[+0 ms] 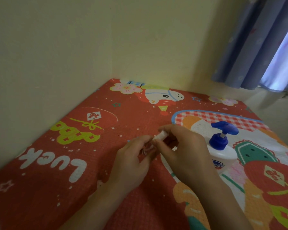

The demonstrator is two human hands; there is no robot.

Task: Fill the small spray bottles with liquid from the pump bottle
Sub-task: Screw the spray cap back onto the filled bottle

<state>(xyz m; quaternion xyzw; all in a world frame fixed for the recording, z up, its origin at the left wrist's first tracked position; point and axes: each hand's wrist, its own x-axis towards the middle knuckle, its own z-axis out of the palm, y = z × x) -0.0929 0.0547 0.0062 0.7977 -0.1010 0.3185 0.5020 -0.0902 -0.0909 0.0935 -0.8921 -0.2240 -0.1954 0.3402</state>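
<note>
A person is working with two bare hands over a counter (106,146) that is wearing a bright red cover with cartoon pictures and the word "Luck" on it. The left hand (131,163) is curling its fingers around a small spray bottle (148,147), which is see-through and hard to make out. The bottle is sitting between the two hands, just above the red cover, near the middle of the counter. The right hand (184,151) is pinching a little white cap (160,135) at the top of the small bottle, with the fingers bent around it. It is not clear whether the cap is sitting on the bottle or is just off it, because the fingers are hiding the join. The two hands are touching each other around the bottle. Just beside the right hand, on its far side, a white pump bottle (223,155) is standing upright on the counter. It is wearing a blue pump top (223,135), and the spout is pointing away to the left. A blue curtain (259,44) is hanging by the wall in the top right corner.
</note>
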